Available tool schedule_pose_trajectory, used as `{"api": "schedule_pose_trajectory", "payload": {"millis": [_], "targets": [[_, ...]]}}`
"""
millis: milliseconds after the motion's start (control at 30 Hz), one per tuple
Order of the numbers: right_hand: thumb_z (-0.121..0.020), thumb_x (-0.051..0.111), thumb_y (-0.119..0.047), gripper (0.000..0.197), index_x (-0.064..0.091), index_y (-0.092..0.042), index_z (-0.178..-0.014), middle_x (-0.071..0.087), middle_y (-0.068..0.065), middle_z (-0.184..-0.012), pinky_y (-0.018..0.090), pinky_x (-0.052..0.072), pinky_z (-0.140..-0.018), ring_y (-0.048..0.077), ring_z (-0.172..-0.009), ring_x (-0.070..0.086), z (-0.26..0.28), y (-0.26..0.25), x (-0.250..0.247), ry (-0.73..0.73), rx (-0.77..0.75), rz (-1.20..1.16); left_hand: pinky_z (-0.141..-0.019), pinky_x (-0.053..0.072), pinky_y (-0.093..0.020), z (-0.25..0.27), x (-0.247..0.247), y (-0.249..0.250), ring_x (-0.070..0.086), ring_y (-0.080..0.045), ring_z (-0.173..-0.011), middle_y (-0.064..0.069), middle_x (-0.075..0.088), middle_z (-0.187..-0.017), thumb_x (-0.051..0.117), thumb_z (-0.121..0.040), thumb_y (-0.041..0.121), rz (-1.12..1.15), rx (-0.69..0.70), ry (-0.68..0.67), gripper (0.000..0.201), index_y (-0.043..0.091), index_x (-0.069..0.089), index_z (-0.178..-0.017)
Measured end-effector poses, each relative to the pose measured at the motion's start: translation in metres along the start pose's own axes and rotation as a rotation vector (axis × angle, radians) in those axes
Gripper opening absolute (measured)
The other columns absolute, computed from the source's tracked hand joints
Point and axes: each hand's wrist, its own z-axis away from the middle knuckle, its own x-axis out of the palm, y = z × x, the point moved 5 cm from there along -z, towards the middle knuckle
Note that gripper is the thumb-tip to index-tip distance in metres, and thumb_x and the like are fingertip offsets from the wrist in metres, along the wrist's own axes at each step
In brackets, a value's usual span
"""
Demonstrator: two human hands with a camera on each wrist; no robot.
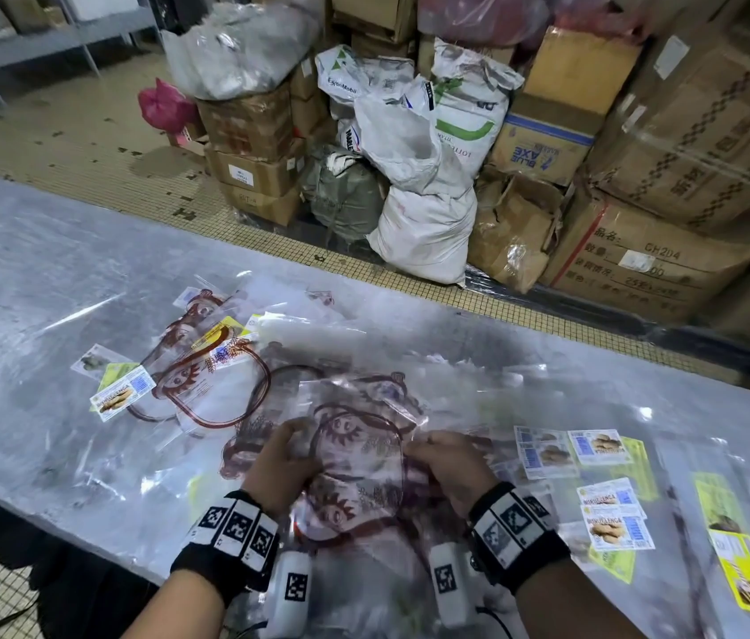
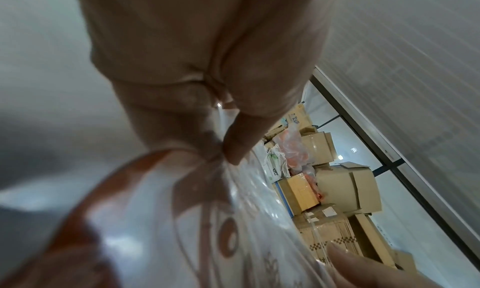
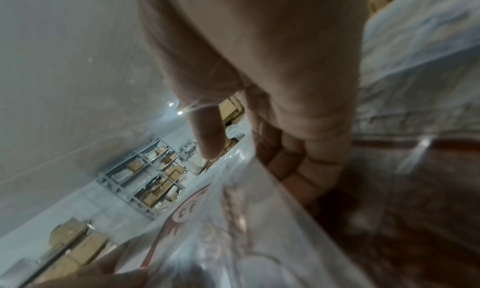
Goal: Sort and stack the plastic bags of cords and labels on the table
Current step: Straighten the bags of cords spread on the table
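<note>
Plastic bags [image 1: 357, 458], both hands [image 1: 278, 463] pinching

Wrist-worn equipment, head view, lower centre of frame.

Each bare forearm carries a black wristband [image 1: 520, 532] faced with white rectangular tiles printed with black square fiducial markers; three tiles show on the left band [image 1: 232, 532], at least two on the right. A white, rounded camera housing [image 1: 292, 585] hangs beneath the left wrist, and a second housing [image 1: 449, 581] beneath the right; each bears one black-and-white marker. A thin black cable [image 1: 497, 615] appears to run from the right housing. The left hand [image 1: 278, 472] and right hand [image 1: 454, 468] are ungloved.
</note>
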Motion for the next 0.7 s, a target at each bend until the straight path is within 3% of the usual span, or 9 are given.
{"api": "schedule_pose_trajectory", "payload": {"millis": [100,133,200,300,400,467,567,633,700], "targets": [[-0.089,0.067,-0.005,0.004,0.071,-0.005,-0.090,0.074,0.015,-0.089,0.048,0.056,-0.088,0.031,-0.084,0.070,0.001,-0.002,0.003,-0.039,-0.013,-0.110,-0.041,0.045,-0.021,0.002,0.004,-0.001,0.057,-0.015,-0.045,-0.009,0.062,-0.056,0.056,-0.086,-0.017,0.157,0.027,-0.014,0.055,0.023,0.050,-0.123],[-0.091,0.066,-0.006,0.009,0.070,-0.004,-0.099,0.075,0.018,-0.098,0.053,0.054,-0.093,0.034,-0.093,0.070,0.002,-0.003,0.003,-0.055,-0.005,-0.191,-0.043,0.047,-0.024,-0.001,0.002,-0.004,0.058,-0.019,-0.051,-0.014,0.063,-0.061,0.056,-0.086,-0.017,0.197,0.033,0.005,0.059,0.025,0.049,-0.127],[-0.094,0.065,-0.016,0.020,0.068,-0.005,-0.111,0.073,0.018,-0.109,0.052,0.055,-0.091,0.035,-0.101,0.069,0.004,-0.003,0.004,-0.083,0.030,-0.284,-0.054,0.053,-0.032,-0.004,0.000,-0.007,0.060,-0.028,-0.065,-0.025,0.062,-0.076,0.059,-0.085,-0.015,0.286,0.044,0.034,0.066,0.028,0.047,-0.134],[-0.088,0.072,-0.032,0.032,0.067,-0.014,-0.113,0.075,0.008,-0.109,0.047,0.053,-0.096,0.028,-0.106,0.069,0.003,-0.003,0.001,-0.063,-0.059,-0.113,-0.063,0.058,-0.038,-0.003,0.003,-0.009,0.061,-0.029,-0.071,-0.026,0.062,-0.083,0.060,-0.083,-0.016,0.364,0.040,0.050,0.072,0.026,0.044,-0.140],[-0.093,0.067,-0.013,0.023,0.065,-0.011,-0.116,0.074,0.012,-0.108,0.048,0.049,-0.103,0.025,-0.105,0.069,0.005,-0.012,0.000,-0.058,-0.175,-0.093,-0.075,0.060,-0.046,-0.007,0.004,-0.008,0.069,-0.036,-0.086,-0.020,0.072,-0.096,0.057,-0.085,-0.016,0.472,0.033,0.030,0.069,0.025,0.043,-0.139],[-0.094,0.064,-0.006,0.021,0.063,-0.007,-0.115,0.073,0.018,-0.107,0.044,0.052,-0.098,0.027,-0.099,0.070,0.006,-0.018,-0.005,-0.058,-0.211,-0.168,-0.090,0.054,-0.052,-0.010,0.006,-0.006,0.064,-0.043,-0.106,-0.022,0.069,-0.113,0.057,-0.086,-0.011,0.589,0.013,-0.051,0.071,0.027,0.041,-0.143],[-0.094,0.066,-0.012,0.026,0.062,-0.008,-0.119,0.072,0.017,-0.112,0.038,0.057,-0.087,0.023,-0.095,0.071,0.002,-0.015,-0.010,-0.039,-0.205,-0.152,-0.079,0.059,-0.045,-0.011,0.014,0.001,0.066,-0.035,-0.102,-0.020,0.068,-0.116,0.061,-0.086,0.009,0.618,-0.043,-0.127,0.050,0.026,0.054,-0.132],[-0.097,0.059,-0.006,0.015,0.061,-0.005,-0.112,0.075,0.015,-0.094,0.030,0.057,-0.067,0.019,-0.075,0.071,0.002,-0.010,-0.013,-0.035,-0.161,-0.171,-0.067,0.055,-0.037,-0.017,0.010,0.003,0.070,-0.025,-0.081,-0.019,0.070,-0.105,0.059,-0.094,0.017,0.375,-0.024,0.004,0.030,0.014,0.058,-0.124],[-0.099,0.055,-0.003,0.014,0.060,-0.004,-0.111,0.075,0.017,-0.090,0.028,0.056,-0.061,0.020,-0.071,0.069,0.005,-0.009,-0.016,-0.037,-0.137,-0.231,-0.065,0.055,-0.036,-0.025,-0.005,0.002,0.068,-0.021,-0.071,-0.012,0.068,-0.095,0.056,-0.097,0.016,-0.005,0.031,0.218,0.026,0.012,0.059,-0.123]]}}
